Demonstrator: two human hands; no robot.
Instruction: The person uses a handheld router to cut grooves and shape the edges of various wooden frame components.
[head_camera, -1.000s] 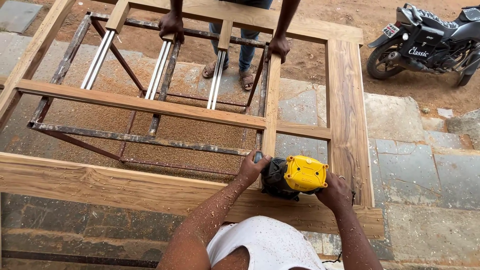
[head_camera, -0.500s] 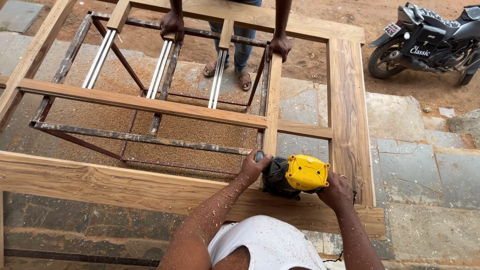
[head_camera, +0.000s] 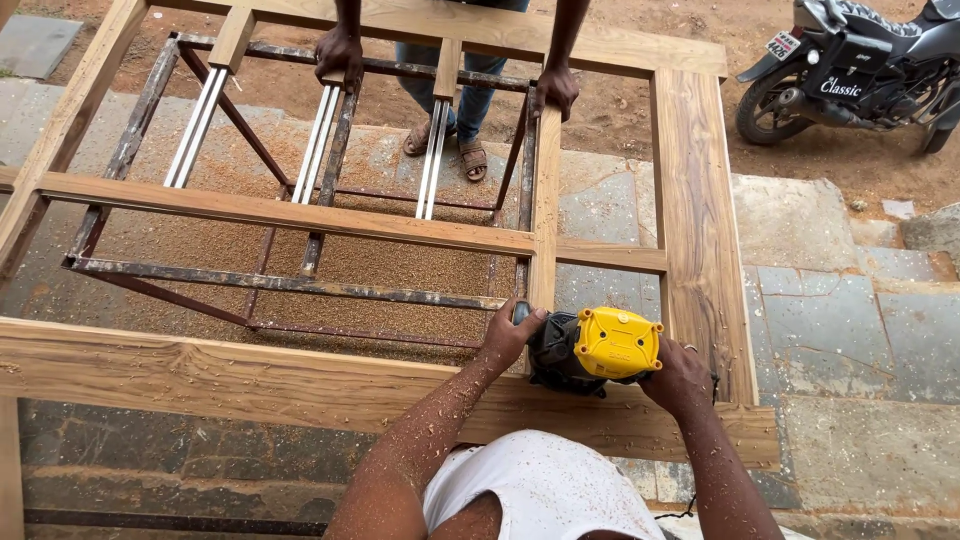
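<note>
Both hands are clamped on the yellow and black power tool (head_camera: 592, 349): the left hand (head_camera: 510, 335) is wrapped around its black side knob, and the right hand (head_camera: 680, 375) has a closed grip on the opposite side. The tool sits right between them, on the wide near rail of the wooden frame (head_camera: 250, 375). Beyond the grip, another person's hands (head_camera: 340, 52) press the frame's far end, above a rusty metal stand (head_camera: 280, 283). A motorbike (head_camera: 860, 70) is parked far off to the right.
</note>
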